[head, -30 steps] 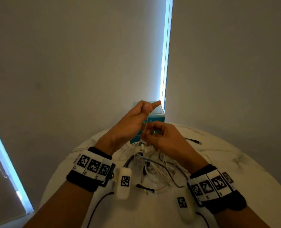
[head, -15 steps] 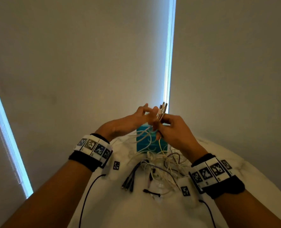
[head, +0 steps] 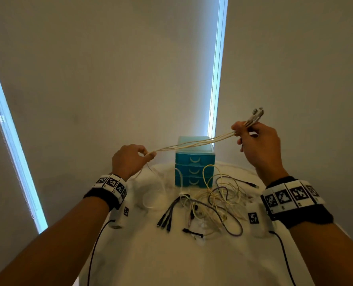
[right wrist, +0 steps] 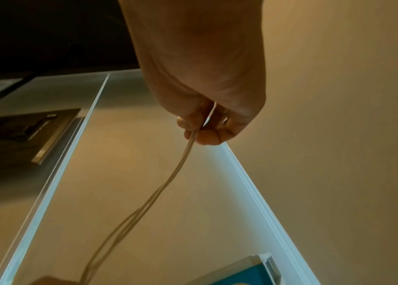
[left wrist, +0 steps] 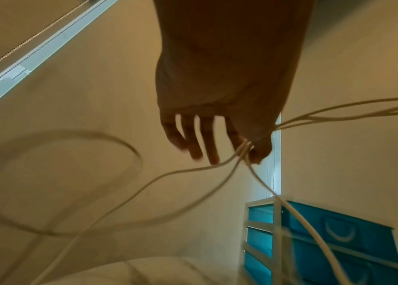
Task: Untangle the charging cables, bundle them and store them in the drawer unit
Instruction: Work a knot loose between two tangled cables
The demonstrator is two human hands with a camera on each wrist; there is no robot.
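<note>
White cable strands point(head: 192, 143) pinched at the plug end by right hand point(head: 258, 145), at centre-left by left hand point(head: 130, 159); steady tension advised while slack is drawn clear of the tangle point(head: 212, 199).

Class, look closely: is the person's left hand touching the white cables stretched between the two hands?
Touching. In the left wrist view the white cables are pinched between thumb and forefinger of the left hand; the head view shows the same strands running from it.
</note>
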